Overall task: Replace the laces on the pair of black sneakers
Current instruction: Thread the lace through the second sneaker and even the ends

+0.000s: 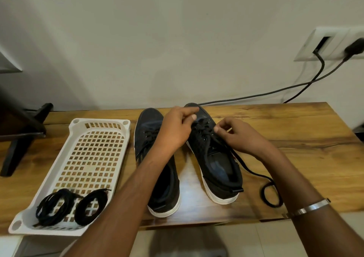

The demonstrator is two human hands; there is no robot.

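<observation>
On the wooden table [295,130], both hands work the right sneaker [214,152], the left hand [174,129] and right hand [239,136] each pinching its partly threaded lace [262,178], while the left sneaker [155,170] waits and two coiled laces [72,205] lie in the white basket [76,130], so the job looks early.

black sneakers [157,158]: 2
coiled lace bundles [53,205] in basket: 2
white plastic basket [102,126]: 1
hands [175,128]: 2
wall cables [275,91]: 2
bench [295,130]: 1
bangle [309,207]: 1
</observation>
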